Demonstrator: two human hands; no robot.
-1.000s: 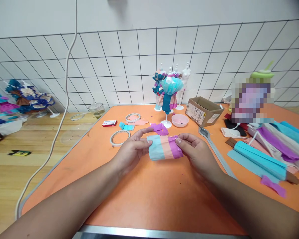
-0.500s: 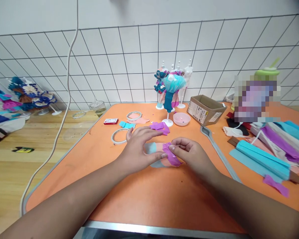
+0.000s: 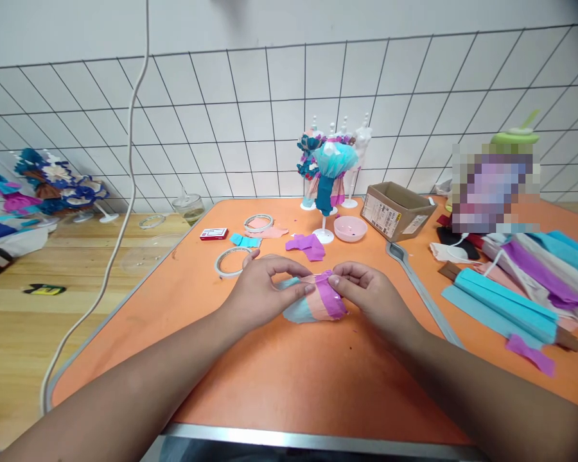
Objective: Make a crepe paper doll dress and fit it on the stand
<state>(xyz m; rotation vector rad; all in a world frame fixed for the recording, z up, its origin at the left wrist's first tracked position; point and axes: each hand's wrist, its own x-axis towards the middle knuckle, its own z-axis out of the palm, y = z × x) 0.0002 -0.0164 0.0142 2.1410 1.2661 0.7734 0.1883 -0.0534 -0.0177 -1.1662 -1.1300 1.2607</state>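
Between my hands is a piece of crepe paper with light blue, peach and purple bands, its lower edge close to the orange table. My left hand pinches its upper edge between thumb and fingers, near the peach band. At the purple end, my right hand is closed on the upper corner, thumb against curled fingers. Just behind lies a loose purple crepe paper scrap. To the left of it are a roll of tape and a small bright blue paper piece.
Dressed mini mannequins stand at the back beside a pink bowl and a cardboard box. Folded crepe paper lies at the right. A white cable hangs at the left. A red-and-white small box is at the table's left.
My left thumb and fingers have closed from a wide spread into a pinch on the banded paper's upper edge. My right hand keeps its grip at the purple end.
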